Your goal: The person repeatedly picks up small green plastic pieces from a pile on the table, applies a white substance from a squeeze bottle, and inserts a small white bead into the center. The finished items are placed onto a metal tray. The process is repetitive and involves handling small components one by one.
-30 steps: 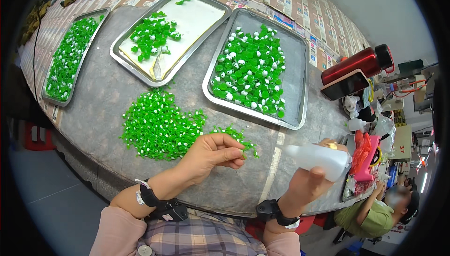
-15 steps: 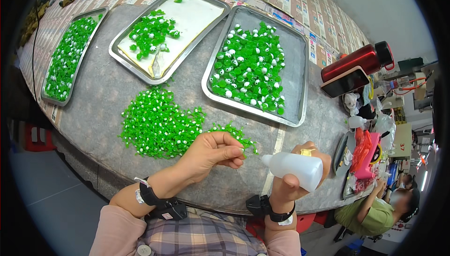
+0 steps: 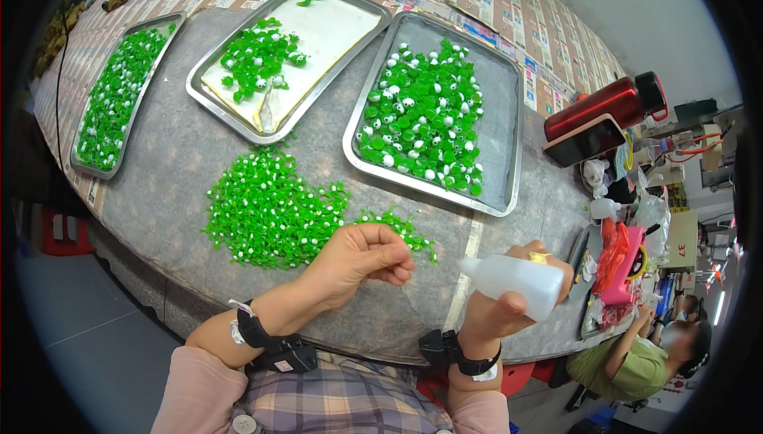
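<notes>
My left hand (image 3: 359,262) is pinched just in front of a pile of small green-and-white plastic pieces (image 3: 274,207); whatever its fingertips hold is hidden or too small to name. In my right hand (image 3: 494,316) is a translucent white squeeze bottle (image 3: 518,281), tilted so that its nozzle points left toward the pinched fingers, a short gap away. A smaller strip of the same green pieces (image 3: 397,227) lies just beyond my left fingers. Past the piles, a large metal tray (image 3: 509,124) carries many green pieces with white eye-like balls.
Further left stand a metal tray with a white board (image 3: 338,32) bearing green pieces, and a narrow full tray (image 3: 135,108). A red bottle (image 3: 600,104) and a phone (image 3: 584,144) lie at the right, near a pink tape dispenser (image 3: 624,263). A person in green (image 3: 636,366) sits beyond.
My right hand has drawn the squeeze bottle a little to the right, widening the gap to my left fingertips. The left hand stays almost where it was, still pinched.
</notes>
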{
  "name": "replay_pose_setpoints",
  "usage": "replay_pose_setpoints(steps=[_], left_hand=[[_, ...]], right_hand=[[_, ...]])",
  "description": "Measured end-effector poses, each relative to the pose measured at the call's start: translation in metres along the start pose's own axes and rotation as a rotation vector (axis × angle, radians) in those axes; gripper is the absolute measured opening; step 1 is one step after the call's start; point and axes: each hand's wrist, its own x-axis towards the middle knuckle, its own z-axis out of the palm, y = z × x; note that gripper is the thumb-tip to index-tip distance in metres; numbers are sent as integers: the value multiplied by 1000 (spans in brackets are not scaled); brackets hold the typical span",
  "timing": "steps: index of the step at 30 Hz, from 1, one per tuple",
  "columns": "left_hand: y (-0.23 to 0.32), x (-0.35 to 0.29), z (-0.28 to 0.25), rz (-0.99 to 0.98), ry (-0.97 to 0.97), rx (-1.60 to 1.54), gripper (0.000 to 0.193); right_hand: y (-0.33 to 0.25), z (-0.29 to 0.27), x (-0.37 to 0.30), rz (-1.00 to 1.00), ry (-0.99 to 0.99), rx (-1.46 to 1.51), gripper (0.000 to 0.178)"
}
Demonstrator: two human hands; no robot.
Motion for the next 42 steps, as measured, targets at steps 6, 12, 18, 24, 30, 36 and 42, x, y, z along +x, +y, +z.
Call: replay_pose_setpoints(steps=[6, 12, 18, 24, 30, 36, 42], left_hand=[[5, -1, 0, 281, 118, -7, 9], [33, -3, 14, 584, 174, 1298, 8], [19, 17, 15, 683, 61, 1804, 9], [17, 27, 20, 618, -5, 2066, 8], [11, 31, 24, 650, -35, 2156, 8], [31, 21, 35, 572, 12, 1764, 11], [19, 10, 22, 319, -16, 882, 16]], right_hand=[[3, -4, 9, 74, 263, -148, 67], [6, -20, 18, 116, 376, -130, 65], [6, -34, 23, 153, 421, -94, 65], [10, -48, 24, 159, 415, -102, 64], [11, -47, 28, 108, 482, -137, 65], [12, -48, 28, 114, 431, -100, 62], [13, -43, 23, 159, 402, 2, 61]])
